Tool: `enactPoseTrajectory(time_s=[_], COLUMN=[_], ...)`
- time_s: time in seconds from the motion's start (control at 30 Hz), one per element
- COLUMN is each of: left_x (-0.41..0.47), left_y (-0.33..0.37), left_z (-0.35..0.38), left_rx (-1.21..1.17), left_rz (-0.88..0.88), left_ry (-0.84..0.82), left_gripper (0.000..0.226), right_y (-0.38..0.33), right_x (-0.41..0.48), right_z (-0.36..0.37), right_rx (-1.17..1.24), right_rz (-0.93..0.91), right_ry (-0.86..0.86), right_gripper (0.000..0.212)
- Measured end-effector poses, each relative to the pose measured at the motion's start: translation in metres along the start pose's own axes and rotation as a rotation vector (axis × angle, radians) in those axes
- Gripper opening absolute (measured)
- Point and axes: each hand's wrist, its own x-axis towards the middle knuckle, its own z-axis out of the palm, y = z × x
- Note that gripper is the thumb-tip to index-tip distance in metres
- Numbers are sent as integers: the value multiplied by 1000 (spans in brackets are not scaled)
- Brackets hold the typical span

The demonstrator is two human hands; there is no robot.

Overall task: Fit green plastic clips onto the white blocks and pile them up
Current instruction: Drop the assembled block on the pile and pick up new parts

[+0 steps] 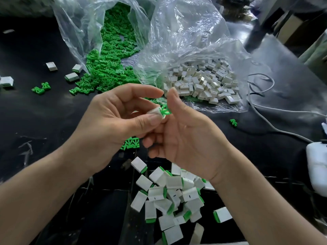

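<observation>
Holding a small green plastic clip (166, 111) against a small white rectangular block (155, 111) above a black tabletop (44, 121).
Pinching the block between thumb and fingers of the left hand (113, 119); gripping the clip with the right hand (191, 138), touching the block's end. Heaped below the wrists: pile of clipped white blocks (173, 195). Behind: clear bag of loose clips (109, 55), another of blocks (203, 84).

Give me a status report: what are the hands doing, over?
Left hand pinches white block. Right hand holds green clip at its end, not seated yet. Finished pile below, nothing blocking.
</observation>
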Motion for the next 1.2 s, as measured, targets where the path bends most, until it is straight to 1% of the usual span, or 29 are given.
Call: enactPoseTrajectory(time_s=[0.17, 0.2, 0.33, 0.4, 0.53, 0.6, 0.7, 0.77, 0.83, 0.87, 0.93, 1.0, 1.07, 1.13, 1.17, 1.2], left_x=[0, 0, 0, -1, -1, -1, -1, -1, -2, -2, -2, -1, -1, -1, -1, -1], left_y=[1, 1, 0, 0, 1, 2, 1, 1, 1, 1, 1, 0, 0, -1, -1, -1], left_z=[-3, -4, -3, -3, -1, -2, -2, -1, 0, 1, 1, 1, 0, 0, 0, 0], left_rx=[-10, -12, -8, -8, 6, 25, 24, 16, 14, 14, 21, 22, 26, 33, 24, 12], left_rz=[31, 37, 43, 35, 31, 17, 23, 24, 25, 25, 26, 23, 13, -1, -5, -7], left_ry=[-19, -17, -34, -7, 0, -11, -27, -24, -16, -15, -13, -15, -22, -24, -21, -16], left_gripper=[34, 39, 41, 41, 31, 36, 36, 39, 37, 38, 39, 38, 41, 43, 39, 37], right_y=[0, 0, 0, 1, 5, 6, 5, 6, 7, 7, 7, 7, 7, 5, 4, 3], right_x=[0, 0, 0, 0, 1, 1, 0, 0, 0, 0, 0, 0, 1, 1, 1, 1], right_z=[0, 0, 1, 2, 3, 3, 4, 4, 4, 4, 3, 3, 3, 0, 0, -1], right_rx=[-19, -9, 23, -16, -145, -157, -140, -156, -183, -197, -214, -218, -217, -227, -235, -247], right_rz=[8, 16, -3, -25, -34, -19, -15, -25, -48, -59, -65, -45, -27, -10, -5, -5], right_ry=[5, -7, -44, -28, 19, 14, 32, 73, 116, 131, 142, 114, 84, 89, 93, 104], right_gripper=[46, 47, 43, 41, 51, 53, 50, 46, 44, 45, 55, 66, 64, 69, 72, 69])
